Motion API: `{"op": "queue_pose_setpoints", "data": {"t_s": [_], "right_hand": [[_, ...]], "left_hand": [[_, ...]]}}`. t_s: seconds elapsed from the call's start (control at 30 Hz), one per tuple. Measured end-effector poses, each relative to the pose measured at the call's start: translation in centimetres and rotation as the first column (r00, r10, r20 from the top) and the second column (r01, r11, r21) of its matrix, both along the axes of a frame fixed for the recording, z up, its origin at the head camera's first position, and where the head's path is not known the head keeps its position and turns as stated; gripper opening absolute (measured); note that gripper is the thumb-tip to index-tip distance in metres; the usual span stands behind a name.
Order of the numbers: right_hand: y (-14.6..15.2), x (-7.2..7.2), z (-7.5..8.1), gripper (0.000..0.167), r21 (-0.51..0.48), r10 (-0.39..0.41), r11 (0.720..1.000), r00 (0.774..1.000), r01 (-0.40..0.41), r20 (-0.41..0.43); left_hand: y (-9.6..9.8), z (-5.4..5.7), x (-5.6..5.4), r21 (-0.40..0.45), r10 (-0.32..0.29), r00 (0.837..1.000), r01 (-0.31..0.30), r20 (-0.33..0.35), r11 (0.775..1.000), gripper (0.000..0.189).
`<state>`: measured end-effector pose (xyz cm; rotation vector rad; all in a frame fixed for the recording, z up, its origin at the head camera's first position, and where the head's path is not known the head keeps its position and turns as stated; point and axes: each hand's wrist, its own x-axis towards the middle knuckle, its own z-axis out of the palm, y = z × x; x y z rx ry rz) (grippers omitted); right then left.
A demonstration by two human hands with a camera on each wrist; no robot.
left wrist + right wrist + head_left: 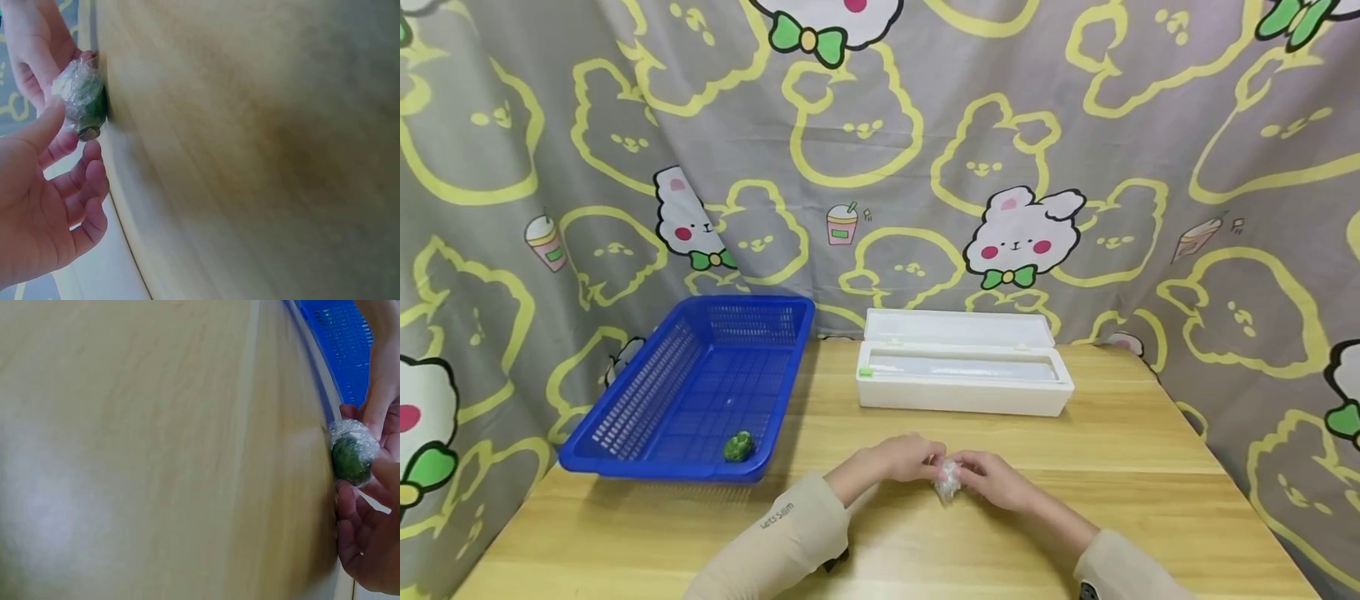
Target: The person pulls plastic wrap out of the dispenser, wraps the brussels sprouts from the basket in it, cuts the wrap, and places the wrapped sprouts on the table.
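Between both hands, low over the front middle of the table, is a small round green vegetable (pixel 94 106) wrapped in crinkled clear cling film (pixel 948 482). The left hand (pixel 910 457) pinches it from one side with thumb and index finger, its other fingers loosely curled in the left wrist view. From the opposite side the right hand (pixel 1000 482) holds it between thumb and fingers. Dark green skin (pixel 350 461) shows through the film in the right wrist view. A brownish spot marks one end in the left wrist view.
At the left stands a blue plastic basket (pixel 700 471) with a green vegetable (pixel 739 447) in its near right corner. A long white cling film box (pixel 962 396) lies behind the hands, lid (pixel 958 327) raised, a green tab at its left end. A patterned curtain (pixel 910 108) hangs behind the table.
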<state>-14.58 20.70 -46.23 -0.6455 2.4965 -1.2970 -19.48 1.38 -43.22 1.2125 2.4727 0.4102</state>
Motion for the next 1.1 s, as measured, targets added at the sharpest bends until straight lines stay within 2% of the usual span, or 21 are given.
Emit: {"op": "queue_pose_setpoints", "data": {"t_s": [0.17, 0.27, 0.33, 0.53, 0.63, 0.77, 0.9, 1.0, 1.1], "right_hand": [[0.5, 0.0, 0.2, 0.042, -0.053, 0.067, 0.996, 0.997, -0.066, 0.025], [0.5, 0.0, 0.2, 0.046, -0.079, 0.121, 0.989, 0.993, -0.121, -0.014], [0.2, 0.0, 0.1, 0.044, -0.057, 0.131, 0.989, 0.989, -0.136, -0.074], [-0.6, 0.3, 0.0, 0.036, 0.077, 0.056, 0.996, 0.977, -0.041, -0.208], [-0.7, 0.4, -0.3, 0.036, 0.110, 0.008, 0.994, 0.968, 0.021, -0.253], [-0.7, 0.5, -0.4, 0.040, 0.070, -0.065, 0.994, 0.953, 0.090, -0.297], [-0.8, 0.7, -0.4, 0.044, 0.010, -0.074, 0.997, 0.949, 0.081, -0.306], [-0.7, 0.9, -0.3, 0.046, -0.021, -0.046, 0.999, 0.959, 0.042, -0.280], [-0.5, 1.1, -0.3, 0.050, -0.059, -0.049, 0.998, 0.967, 0.036, -0.250]], "left_hand": [[-0.1, 0.0, -0.4, 0.045, -0.013, 0.998, 0.010, 0.057, 0.999, 0.017], [-0.3, 0.0, -0.6, 0.067, -0.021, 0.995, 0.015, 0.094, 0.998, 0.016], [-0.3, 0.0, -0.6, 0.075, -0.025, 0.994, 0.017, 0.102, 0.997, 0.017], [-0.3, 0.1, -0.5, 0.074, -0.018, 0.996, 0.012, 0.093, 0.997, 0.021], [-0.4, 0.1, -0.5, 0.093, 0.012, 0.994, -0.022, 0.112, 0.995, 0.019], [-0.4, 0.2, -0.6, 0.129, 0.079, 0.987, -0.098, 0.142, 0.987, 0.017], [-0.4, 0.1, -0.5, 0.169, 0.098, 0.975, -0.133, 0.201, 0.977, 0.020], [-0.4, 0.0, -0.3, 0.189, 0.101, 0.976, -0.137, 0.191, 0.972, 0.021], [-0.4, 0.0, -0.2, 0.202, 0.124, 0.987, -0.143, 0.107, 0.969, 0.025]]}}
